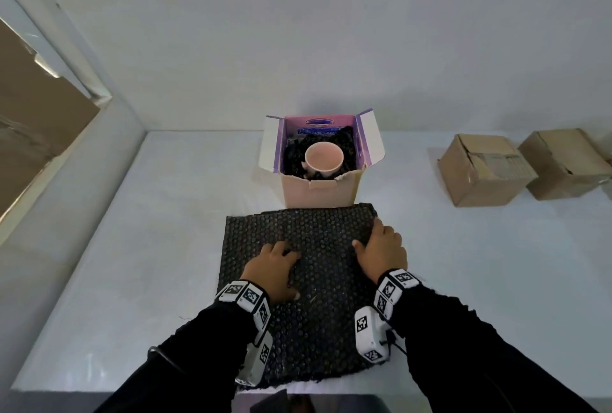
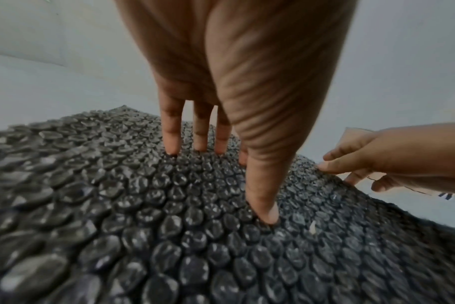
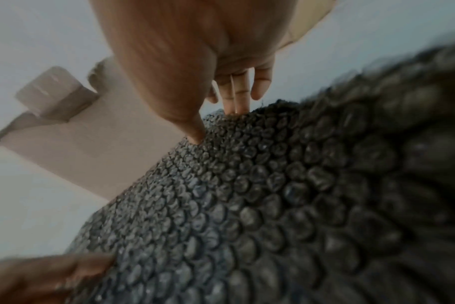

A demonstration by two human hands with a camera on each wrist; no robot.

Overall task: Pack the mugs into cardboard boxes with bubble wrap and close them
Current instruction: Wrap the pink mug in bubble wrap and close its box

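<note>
A black bubble wrap sheet (image 1: 311, 296) lies flat on the white table, just in front of an open cardboard box (image 1: 318, 192). Inside the box a pink mug (image 1: 324, 157) stands upright on more black wrap. My left hand (image 1: 281, 263) presses its straight fingers (image 2: 170, 139) and thumb down into the bubble wrap (image 2: 117, 205) near the middle. At the sheet's far right corner, my right hand (image 1: 381, 243) pinches the bubble wrap (image 3: 273, 185), thumb on top and fingers (image 3: 237, 96) over the edge. The right hand (image 2: 364, 164) and the box (image 3: 104, 144) both show in the wrist views.
Two closed cardboard boxes (image 1: 486, 174) (image 1: 566, 164) stand at the table's right, near the back wall. A brown board (image 1: 33, 121) leans beyond the table's left edge. The box's flaps (image 1: 371, 137) stand open to the sides.
</note>
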